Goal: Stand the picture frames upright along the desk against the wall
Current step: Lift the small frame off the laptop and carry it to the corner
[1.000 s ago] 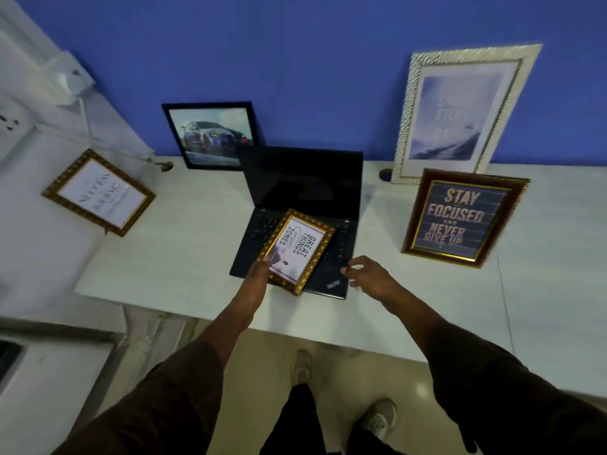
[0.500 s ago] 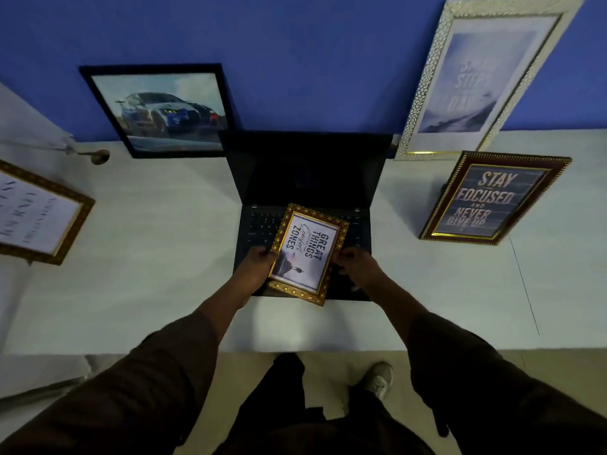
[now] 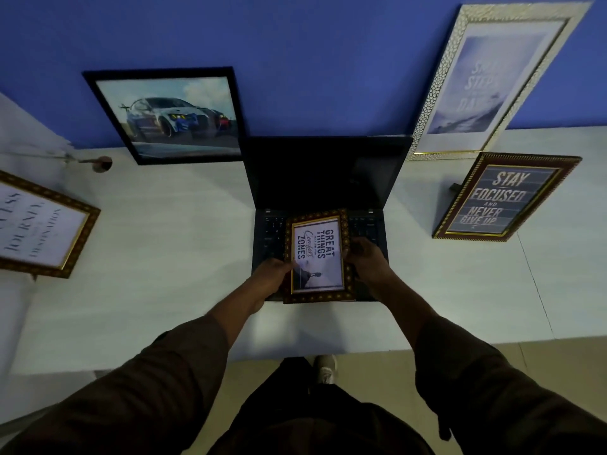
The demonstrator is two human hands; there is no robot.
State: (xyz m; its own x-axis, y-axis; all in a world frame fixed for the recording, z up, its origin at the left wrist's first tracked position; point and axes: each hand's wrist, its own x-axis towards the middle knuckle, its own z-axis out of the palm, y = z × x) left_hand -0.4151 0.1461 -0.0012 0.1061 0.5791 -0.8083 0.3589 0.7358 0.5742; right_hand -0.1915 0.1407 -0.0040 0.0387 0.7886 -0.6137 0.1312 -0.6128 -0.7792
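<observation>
A small gold-patterned frame reading "Great things... comfort zones" (image 3: 317,254) lies over the keyboard of an open black laptop (image 3: 325,178). My left hand (image 3: 271,277) grips its left edge and my right hand (image 3: 364,261) grips its right edge. A black frame with a car photo (image 3: 174,114) leans on the blue wall at the back left. A tall white-and-gold frame (image 3: 486,77) leans on the wall at the back right. In front of it stands a dark red "Stay focused" frame (image 3: 502,198).
A gold frame with a white print (image 3: 39,228) sits at the far left on a side surface. A small round knob (image 3: 101,163) with a cable lies near the back left of the white desk (image 3: 164,257). The desk's front edge is close to my legs.
My right hand came in and took the small frame's right edge; both hands hold it and it has turned straighter over the keyboard. My head moved closer to the desk.
</observation>
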